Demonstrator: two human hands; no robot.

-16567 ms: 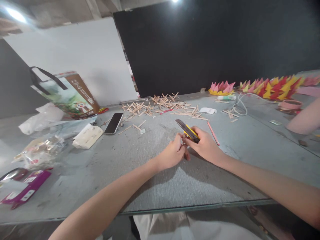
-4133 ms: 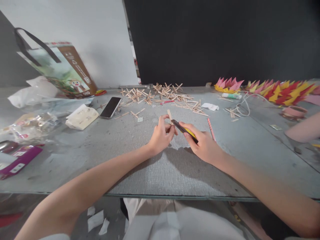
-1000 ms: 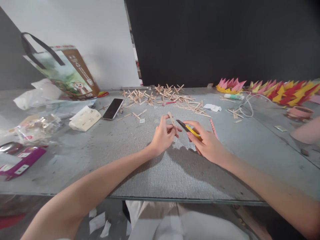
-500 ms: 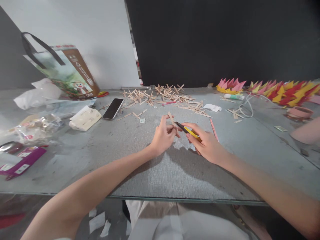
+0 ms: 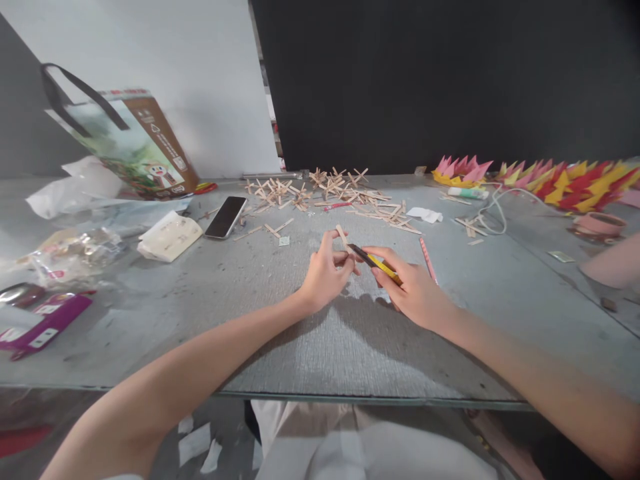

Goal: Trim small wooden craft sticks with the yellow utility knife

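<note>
My left hand (image 5: 324, 275) pinches a flat wooden stick (image 5: 342, 235), held up at a slant above the table. In my right hand (image 5: 413, 290) is a yellow and black utility knife (image 5: 380, 265), its fingers wrapped round the handle. The knife's front end points left and meets the stick close to my left fingertips; whether the blade cuts into the wood is too small to tell. Beyond both hands lies a pile of wooden sticks (image 5: 280, 193), several joined in cross shapes. A pink striped pencil (image 5: 428, 260) rests just beyond my right hand.
A phone (image 5: 226, 217), a pad of paper (image 5: 170, 237) and a printed bag (image 5: 145, 147) stand on the left. Yellow, red and pink folded paper pieces (image 5: 570, 187), a glue stick (image 5: 467, 193) and a white cable (image 5: 493, 217) lie right. Another person's arm (image 5: 613, 263) reaches in at right.
Almost nothing differs. Both hands keep their places and grips, with the utility knife against the wooden stick; the knife's tip has shifted very slightly left.
</note>
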